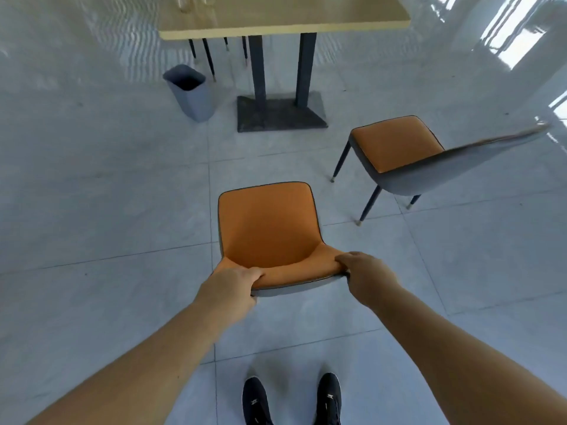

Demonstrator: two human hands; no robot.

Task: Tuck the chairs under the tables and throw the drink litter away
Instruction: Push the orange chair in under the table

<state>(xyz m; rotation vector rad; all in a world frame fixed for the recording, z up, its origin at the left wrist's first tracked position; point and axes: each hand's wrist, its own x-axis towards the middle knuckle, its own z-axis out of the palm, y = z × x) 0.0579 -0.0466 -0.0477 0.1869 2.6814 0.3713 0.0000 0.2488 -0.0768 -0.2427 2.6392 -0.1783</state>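
Observation:
An orange-seated chair [267,228] with a grey shell stands right in front of me, facing the table. My left hand [230,285] grips the left end of its backrest top and my right hand [365,274] grips the right end. A second orange chair [395,148] stands to the right, turned at an angle and apart from the table. The wooden table [285,26] on two dark posts is ahead, a stretch of floor beyond the first chair. Clear drink litter [196,3] sits blurred at the table's far left edge.
A grey waste bin [191,93] stands on the floor left of the table's dark base plate [280,115]. Thin legs of another chair [211,56] show under the table's far side. Grey floor tiles spread all around; my shoes are at the bottom.

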